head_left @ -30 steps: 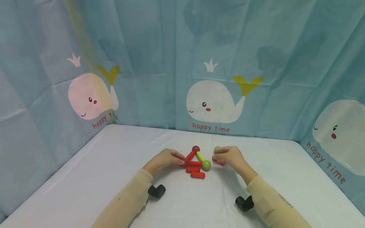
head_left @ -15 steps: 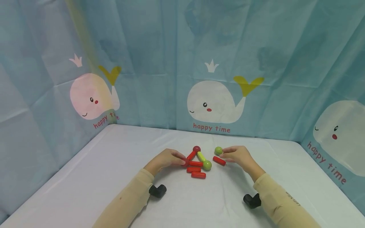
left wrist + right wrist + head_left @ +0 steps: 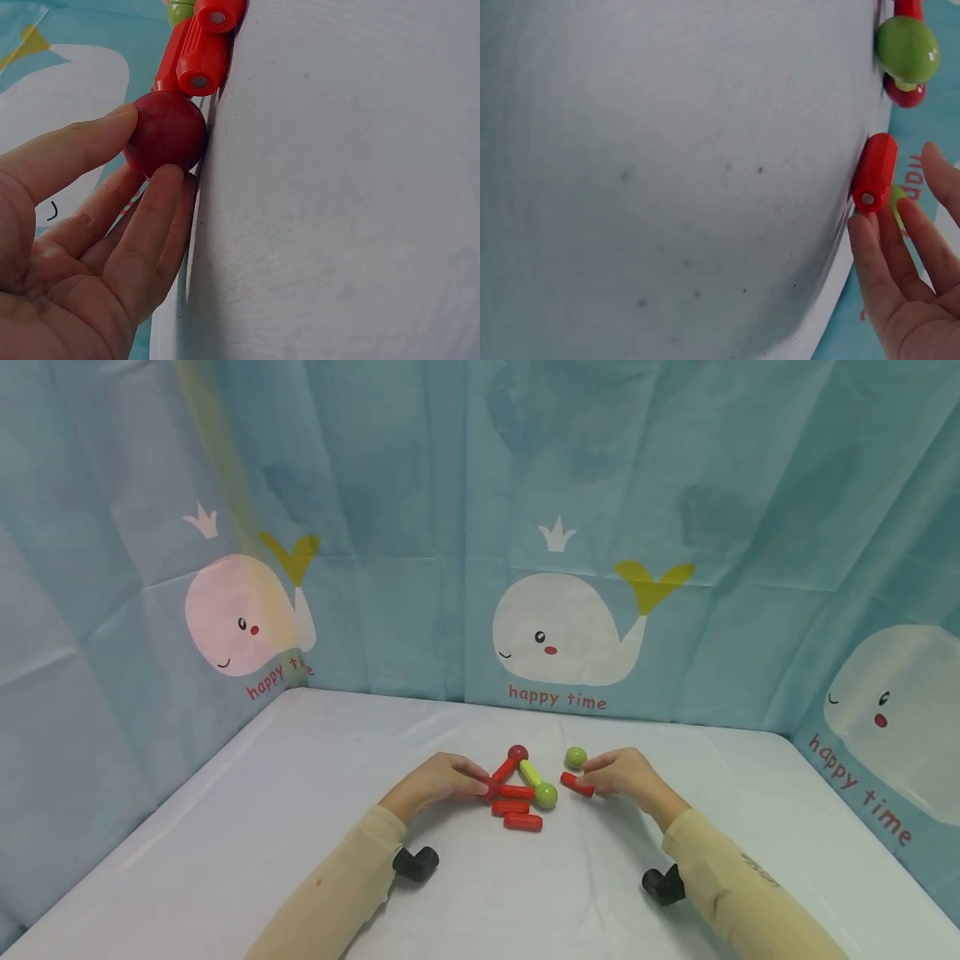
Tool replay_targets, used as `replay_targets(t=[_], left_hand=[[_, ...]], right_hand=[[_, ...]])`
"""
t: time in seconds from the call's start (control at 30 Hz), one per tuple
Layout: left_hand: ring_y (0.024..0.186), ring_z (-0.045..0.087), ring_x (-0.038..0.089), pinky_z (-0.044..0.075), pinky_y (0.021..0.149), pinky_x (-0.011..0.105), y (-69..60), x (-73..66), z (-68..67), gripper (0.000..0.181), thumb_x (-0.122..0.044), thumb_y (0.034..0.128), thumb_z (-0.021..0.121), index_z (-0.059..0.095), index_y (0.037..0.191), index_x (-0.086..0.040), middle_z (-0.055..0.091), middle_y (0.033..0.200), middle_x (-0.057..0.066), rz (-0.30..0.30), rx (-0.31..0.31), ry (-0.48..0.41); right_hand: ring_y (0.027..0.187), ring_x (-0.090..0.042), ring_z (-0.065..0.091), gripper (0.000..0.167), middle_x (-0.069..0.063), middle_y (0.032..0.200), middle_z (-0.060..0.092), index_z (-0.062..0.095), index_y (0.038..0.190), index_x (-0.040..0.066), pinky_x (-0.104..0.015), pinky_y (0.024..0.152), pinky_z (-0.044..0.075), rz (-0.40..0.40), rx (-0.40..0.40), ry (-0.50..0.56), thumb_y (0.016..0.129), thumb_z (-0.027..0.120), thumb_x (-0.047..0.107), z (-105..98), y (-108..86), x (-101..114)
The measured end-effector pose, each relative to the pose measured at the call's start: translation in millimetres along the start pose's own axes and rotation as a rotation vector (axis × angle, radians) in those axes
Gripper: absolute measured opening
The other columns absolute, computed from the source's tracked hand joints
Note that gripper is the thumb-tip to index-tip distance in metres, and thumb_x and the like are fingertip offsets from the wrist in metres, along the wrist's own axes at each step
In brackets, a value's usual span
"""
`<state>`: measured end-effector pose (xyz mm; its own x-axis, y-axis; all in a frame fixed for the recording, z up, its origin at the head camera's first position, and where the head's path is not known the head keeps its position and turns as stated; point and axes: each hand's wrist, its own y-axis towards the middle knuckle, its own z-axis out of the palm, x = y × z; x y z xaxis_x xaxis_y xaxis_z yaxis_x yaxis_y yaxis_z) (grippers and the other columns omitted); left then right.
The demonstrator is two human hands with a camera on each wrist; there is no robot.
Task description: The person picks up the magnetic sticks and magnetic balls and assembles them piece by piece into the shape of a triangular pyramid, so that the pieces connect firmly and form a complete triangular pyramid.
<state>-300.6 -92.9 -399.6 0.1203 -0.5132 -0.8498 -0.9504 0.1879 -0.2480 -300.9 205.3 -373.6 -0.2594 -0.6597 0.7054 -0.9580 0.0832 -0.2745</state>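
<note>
The left hand point(image 3: 442, 781) pinches a dark red ball point(image 3: 166, 131) at the left corner of a triangle made of rods and balls. Its sides are two red rods point(image 3: 516, 792) and a yellow-green rod point(image 3: 530, 772); a red ball point(image 3: 517, 753) is the far corner, a green ball point(image 3: 546, 795) the right one. To the right, the right hand point(image 3: 626, 777) has its fingers spread at the near end of a loose red rod point(image 3: 875, 171), thumb apart from it. A loose green ball point(image 3: 576, 757) lies just behind that rod.
Two loose red rods point(image 3: 522, 822) lie in front of the triangle on the white table point(image 3: 480, 902). A blue curtain point(image 3: 405, 610) with printed whales stands behind and at the sides. Black wrist mounts point(image 3: 416, 864) hang by both sleeves.
The right hand first drew back to the right from the loose green ball and red rod, uncovering them, then came slightly back to the rod. The left hand stays on its ball.
</note>
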Motion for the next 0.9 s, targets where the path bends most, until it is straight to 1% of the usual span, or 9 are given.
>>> replay_targets(t=[0.1, 0.2, 0.3, 0.37, 0.5, 0.67, 0.77, 0.9], left_hand=[[0.094, 0.063, 0.017, 0.052, 0.092, 0.039, -0.2, 0.1, 0.5, 0.023, -0.024, 0.0822, 0.080, 0.076, 0.104, -0.016, 0.073, 0.103, 0.000, 0.005, -0.004, -0.005], [0.095, 0.064, 0.016, 0.052, 0.092, 0.039, -0.9, -0.9, 1.0, 0.023, -0.024, 0.0815, 0.081, 0.077, 0.103, -0.016, 0.073, 0.104, 0.000, 0.008, -0.006, -0.004], [0.094, 0.064, 0.016, 0.052, 0.092, 0.039, -1.2, -1.3, 1.4, 0.023, -0.025, 0.0810, 0.081, 0.077, 0.102, -0.016, 0.073, 0.104, 0.000, 0.003, -0.008, -0.002], [0.094, 0.063, 0.017, 0.052, 0.092, 0.039, -1.3, -1.5, 1.1, 0.023, -0.025, 0.0810, 0.081, 0.077, 0.102, -0.016, 0.073, 0.103, 0.000, -0.002, -0.011, 0.001], [0.094, 0.063, 0.017, 0.052, 0.092, 0.040, -1.0, -0.9, 0.8, 0.023, -0.025, 0.0814, 0.081, 0.076, 0.102, -0.017, 0.073, 0.102, 0.000, -0.009, -0.012, -0.002], [0.094, 0.063, 0.017, 0.052, 0.093, 0.041, -0.6, -1.8, 0.8, 0.023, -0.025, 0.0816, 0.081, 0.076, 0.103, -0.016, 0.073, 0.102, 0.000, -0.007, -0.010, -0.001], [0.094, 0.063, 0.017, 0.052, 0.093, 0.041, 0.2, -2.0, 0.8, 0.023, -0.025, 0.0818, 0.081, 0.076, 0.103, -0.016, 0.072, 0.103, 0.000, -0.006, -0.009, 0.001], [0.095, 0.063, 0.017, 0.052, 0.094, 0.042, 0.2, -1.4, 0.5, 0.023, -0.025, 0.0819, 0.081, 0.076, 0.103, -0.017, 0.072, 0.103, 0.000, -0.009, -0.004, -0.002]], right_hand=[[0.086, -0.020, 0.063, 0.038, -0.008, 0.104, 0.074, 0.074, 0.113, 0.008, -0.034, 0.082, 0.052, 0.003, 0.007, -0.003, 0.081, 0.082, 0.025, 1.9, 2.1, -0.7], [0.081, -0.018, 0.064, 0.035, -0.005, 0.096, 0.075, 0.075, 0.109, 0.006, -0.032, 0.079, 0.052, -0.013, 0.009, 0.003, 0.079, 0.083, 0.023, 2.8, 2.4, -2.0], [0.078, -0.016, 0.063, 0.033, -0.004, 0.093, 0.075, 0.076, 0.108, 0.005, -0.031, 0.078, 0.052, -0.033, 0.016, 0.008, 0.079, 0.082, 0.021, 3.4, 2.3, -2.8], [0.078, -0.016, 0.063, 0.033, -0.005, 0.093, 0.075, 0.076, 0.107, 0.005, -0.031, 0.078, 0.051, -0.038, 0.018, 0.006, 0.080, 0.082, 0.021, 4.0, 2.6, -2.5], [0.077, -0.016, 0.061, 0.030, -0.008, 0.098, 0.074, 0.076, 0.106, 0.005, -0.030, 0.077, 0.051, -0.021, 0.016, -0.007, 0.080, 0.082, 0.019, 5.9, 4.1, -1.7], [0.076, -0.016, 0.059, 0.026, -0.009, 0.100, 0.072, 0.077, 0.103, 0.006, -0.027, 0.072, 0.050, -0.010, 0.007, -0.028, 0.079, 0.082, 0.015, 8.5, 6.2, -1.0], [0.078, -0.017, 0.059, 0.026, -0.010, 0.102, 0.071, 0.077, 0.104, 0.005, -0.026, 0.072, 0.050, -0.020, 0.015, -0.034, 0.080, 0.081, 0.013, 9.1, 6.0, -0.2], [0.081, -0.018, 0.059, 0.028, -0.013, 0.107, 0.070, 0.075, 0.109, 0.003, -0.028, 0.074, 0.051, -0.039, 0.036, -0.036, 0.083, 0.078, 0.013, 7.8, 3.0, 1.6]])
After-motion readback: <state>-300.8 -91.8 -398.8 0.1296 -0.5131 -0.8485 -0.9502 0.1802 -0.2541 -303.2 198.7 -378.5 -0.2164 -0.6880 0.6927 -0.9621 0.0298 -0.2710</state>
